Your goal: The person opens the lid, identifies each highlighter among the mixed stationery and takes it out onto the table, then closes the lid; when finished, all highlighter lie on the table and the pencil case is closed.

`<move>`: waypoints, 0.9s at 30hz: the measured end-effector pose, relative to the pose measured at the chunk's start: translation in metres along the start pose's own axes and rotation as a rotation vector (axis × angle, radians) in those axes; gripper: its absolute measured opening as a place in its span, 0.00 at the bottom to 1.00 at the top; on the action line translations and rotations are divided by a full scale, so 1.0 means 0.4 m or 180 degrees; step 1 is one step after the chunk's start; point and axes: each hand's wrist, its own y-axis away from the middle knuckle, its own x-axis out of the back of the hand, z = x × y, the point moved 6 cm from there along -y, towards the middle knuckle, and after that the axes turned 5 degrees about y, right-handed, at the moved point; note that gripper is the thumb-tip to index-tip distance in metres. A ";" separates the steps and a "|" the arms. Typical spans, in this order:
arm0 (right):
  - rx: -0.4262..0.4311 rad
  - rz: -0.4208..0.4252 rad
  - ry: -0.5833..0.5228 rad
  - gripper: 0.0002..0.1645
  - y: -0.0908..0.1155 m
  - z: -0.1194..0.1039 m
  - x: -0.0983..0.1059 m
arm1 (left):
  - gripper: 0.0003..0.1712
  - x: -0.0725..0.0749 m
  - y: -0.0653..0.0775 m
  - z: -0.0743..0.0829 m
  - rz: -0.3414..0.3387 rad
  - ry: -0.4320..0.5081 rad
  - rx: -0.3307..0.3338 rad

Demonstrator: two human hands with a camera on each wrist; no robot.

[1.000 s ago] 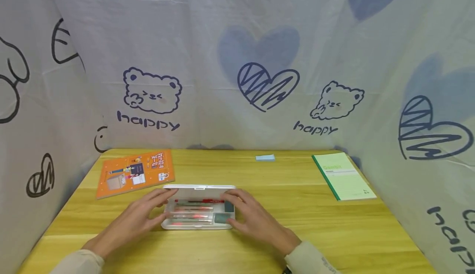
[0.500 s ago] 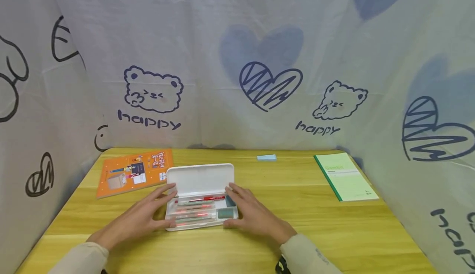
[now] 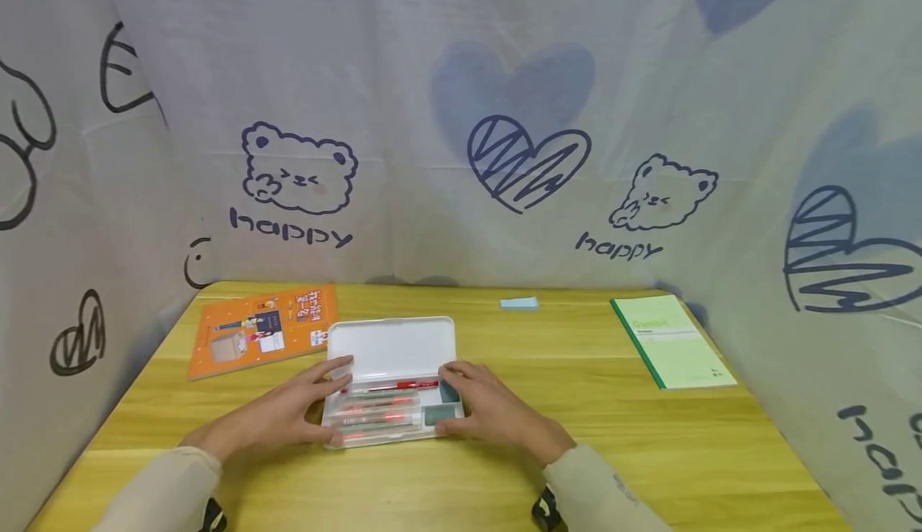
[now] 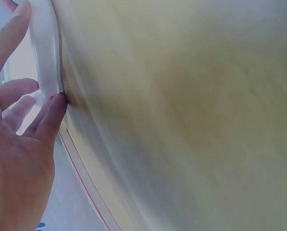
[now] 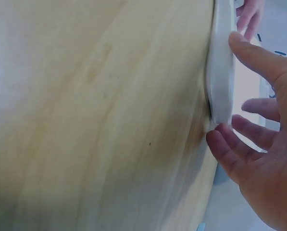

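Observation:
A white pencil case (image 3: 391,348) lies on the table in the head view, its lid tipped back. Inside are a red pen (image 3: 406,386), several slim pens or refills (image 3: 382,418) under a clear cover, and a dark green block (image 3: 439,414) at the right end. My left hand (image 3: 288,404) holds the case's left end, thumb in front and fingers behind. At the right end, my right hand (image 3: 500,412) grips it the same way. Both wrist views show fingertips against the white case wall (image 4: 48,45).
An orange booklet (image 3: 262,330) lies at the back left, close behind the open lid. A light green notebook (image 3: 673,342) is at the right. Near the back edge sits a small light blue piece (image 3: 519,303). Printed cloth (image 3: 410,196) hangs around the wooden table (image 3: 576,340).
The lid, partly raised a second ago, swung back to wide open by half a second ago. Since then the case and both hands have hardly moved.

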 end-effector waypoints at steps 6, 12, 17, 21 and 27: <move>0.0075 0.0306 0.0091 0.37 0.018 -0.027 0.015 | 0.58 -0.007 0.014 0.005 -0.0116 0.0040 0.0027; 0.0305 0.0447 0.0229 0.17 -0.005 -0.079 0.000 | 0.57 -0.012 0.012 0.000 -0.0146 0.0115 0.0093; 0.0283 0.0330 0.0351 0.14 -0.033 -0.103 -0.024 | 0.57 -0.013 0.013 -0.003 -0.0142 0.0135 0.0107; 0.0340 0.0339 0.0395 0.12 -0.048 -0.129 -0.032 | 0.57 -0.013 0.016 -0.002 -0.0134 0.0151 0.0111; 0.0406 0.0571 0.0387 0.10 -0.065 -0.159 -0.042 | 0.57 -0.010 0.020 -0.001 -0.0131 0.0150 0.0107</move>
